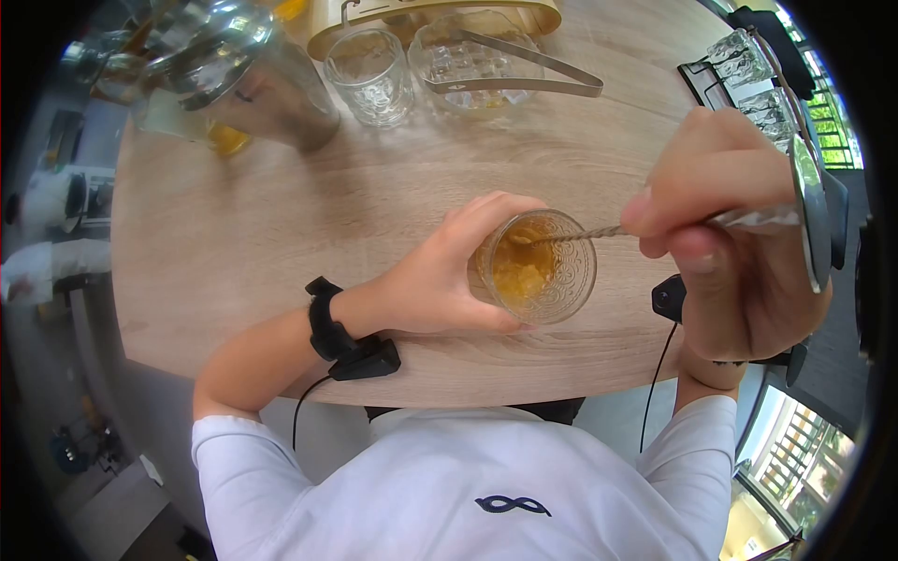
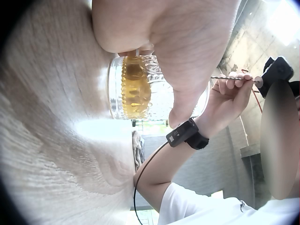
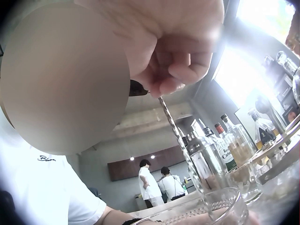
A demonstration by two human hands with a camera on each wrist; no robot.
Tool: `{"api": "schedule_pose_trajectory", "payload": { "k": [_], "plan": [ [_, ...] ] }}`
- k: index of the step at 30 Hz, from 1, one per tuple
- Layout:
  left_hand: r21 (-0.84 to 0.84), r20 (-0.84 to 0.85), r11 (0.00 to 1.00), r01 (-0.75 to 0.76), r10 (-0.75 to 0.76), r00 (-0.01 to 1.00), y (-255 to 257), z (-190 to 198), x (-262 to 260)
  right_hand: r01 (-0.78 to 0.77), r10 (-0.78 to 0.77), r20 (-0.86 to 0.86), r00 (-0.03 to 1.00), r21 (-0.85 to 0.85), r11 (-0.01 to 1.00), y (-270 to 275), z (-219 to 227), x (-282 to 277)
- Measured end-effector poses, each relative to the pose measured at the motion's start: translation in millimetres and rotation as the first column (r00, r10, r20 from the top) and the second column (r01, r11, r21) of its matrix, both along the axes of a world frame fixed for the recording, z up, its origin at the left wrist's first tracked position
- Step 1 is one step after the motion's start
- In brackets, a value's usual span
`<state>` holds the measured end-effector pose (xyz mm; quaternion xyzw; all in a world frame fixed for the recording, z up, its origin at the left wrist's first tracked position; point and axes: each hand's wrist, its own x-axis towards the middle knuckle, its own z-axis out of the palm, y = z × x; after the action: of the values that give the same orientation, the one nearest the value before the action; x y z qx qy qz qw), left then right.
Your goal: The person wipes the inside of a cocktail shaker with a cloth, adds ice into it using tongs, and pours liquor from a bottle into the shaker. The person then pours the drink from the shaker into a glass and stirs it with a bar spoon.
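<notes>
A patterned clear glass holds amber liquid and pieces of ice. My left hand grips it from the side, thumb and fingers round its wall. In the left wrist view the glass stands on the wooden table, the drink filling its lower part. Above the rim, my right hand pinches a twisted-stem bar spoon between thumb and fingers. The stem slants down into the drink, where the spoon's lower end is hidden. In the right wrist view the spiral stem runs from the fingertips into the glass.
Metal tongs lie across a glass bowl of ice at the back. Beside it stand a clear tumbler and a metal shaker. Bottles line the back, glasses the right. Two people are farther off.
</notes>
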<state>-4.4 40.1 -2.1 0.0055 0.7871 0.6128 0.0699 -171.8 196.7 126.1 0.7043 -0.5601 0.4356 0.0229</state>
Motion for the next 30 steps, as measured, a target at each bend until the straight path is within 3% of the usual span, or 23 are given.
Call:
{"api": "schedule_pose_trajectory", "payload": {
  "k": [4,7,16,19,21,23,25,28,30],
  "plan": [
    [0.016,-0.058,1.000,-0.021,0.022,0.998,-0.5,-2.6,1.5,0.021,-0.023,0.063,0.998,0.026,0.999,1.1,0.2,2.7],
    [-0.002,-0.233,0.998,-0.056,0.054,0.971,-1.7,2.7,1.2,0.002,-0.007,0.069,0.998,0.075,0.997,4.1,4.8,0.7],
    [-0.001,-0.241,0.998,-0.059,0.057,0.969,-1.1,4.6,-0.1,0.009,-0.009,0.115,0.993,0.007,1.000,5.2,-0.9,-1.4],
    [0.033,-0.270,0.998,-0.056,0.063,0.961,-0.2,-20.4,-3.4,-0.012,0.010,0.070,0.997,0.020,1.000,4.9,2.7,-1.9],
    [0.009,-0.069,1.000,-0.016,0.017,0.997,1.3,-5.8,-1.2,0.065,-0.068,0.036,0.997,0.072,0.995,5.8,6.7,0.3],
    [0.198,-0.061,0.979,-0.043,0.056,0.997,1.9,-8.6,-0.1,0.036,-0.039,0.065,0.997,0.049,0.998,3.8,3.6,2.1],
    [0.178,-0.072,0.983,-0.041,0.055,0.996,2.0,-9.9,-0.4,0.060,-0.069,0.125,0.990,0.070,0.996,4.6,4.7,4.3],
    [0.174,-0.080,0.984,-0.039,0.053,0.995,2.1,-13.5,0.0,-0.016,0.012,0.043,0.999,0.086,0.996,0.8,9.1,-4.6],
    [0.094,-0.189,0.994,-0.048,0.065,0.980,1.4,-14.3,-0.9,-0.089,0.098,-0.058,0.994,0.139,0.986,0.2,20.3,-13.7]
  ]
}}
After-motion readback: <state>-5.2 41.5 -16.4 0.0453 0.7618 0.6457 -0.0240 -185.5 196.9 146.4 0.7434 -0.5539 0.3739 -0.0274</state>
